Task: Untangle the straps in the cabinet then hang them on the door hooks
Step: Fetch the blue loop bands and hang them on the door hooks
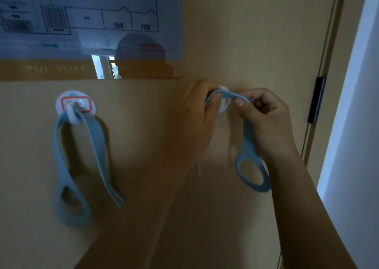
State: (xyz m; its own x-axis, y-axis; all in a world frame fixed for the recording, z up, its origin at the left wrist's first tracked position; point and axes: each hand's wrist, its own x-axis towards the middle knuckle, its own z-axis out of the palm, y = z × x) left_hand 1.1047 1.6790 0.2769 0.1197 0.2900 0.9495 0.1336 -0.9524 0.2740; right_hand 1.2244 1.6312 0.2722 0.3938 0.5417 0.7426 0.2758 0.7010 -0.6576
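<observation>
A light blue strap [96, 143] hangs over the left white round hook [87, 104] on the beige door, its looped end low at the left. A second blue strap [249, 145] is stretched across the right white hook [222, 107], which is mostly hidden behind my fingers. My left hand [196, 112] pinches that strap just left of the hook. My right hand [264, 117] pinches it just right of the hook, and the strap's loop end [252, 176] dangles under my right wrist.
A glossy floor-plan poster [90, 28] is fixed to the door above the hooks. A black hinge [316, 100] sits on the door's right edge, with the frame and a pale wall [352, 104] beyond it.
</observation>
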